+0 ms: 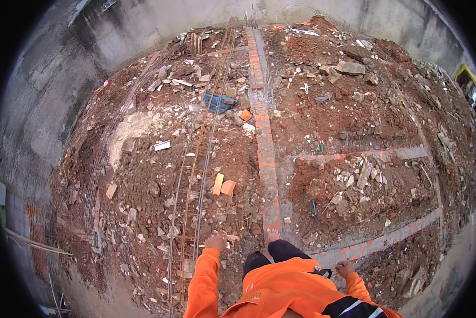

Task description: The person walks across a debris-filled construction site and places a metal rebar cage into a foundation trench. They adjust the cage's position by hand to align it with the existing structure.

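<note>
**Left hand at the rebar cage, right hand hanging free**

The person in an orange jacket stands on red rubble, looking down. The left hand (pixel 215 243) reaches forward and low, its fingers curled near something small and pale, perhaps a scrap of stone or wood; it is too small to tell whether the hand actually holds it or only touches it. Just beside that hand, on its outer side, the long rebar cage (pixel 195 175) runs away from the grip across the dirt toward the far wall. The step in hand looks like a reach or pick-up at the near end of the cage.

The right hand (pixel 346 267) sits low at the person's side, loosely curled; whether it holds anything cannot be told. It rests just above the near brick course (pixel 386 241), well apart from the cage.

Beyond the left hand, further along the cage, lie two loose orange bricks (pixel 223 185). A line of brick footing (pixel 266 159) runs ahead between the two hands.

Any next move with the cage would call for a firm close of the left fingers around a bar and steady footing on loose rubble.
</note>
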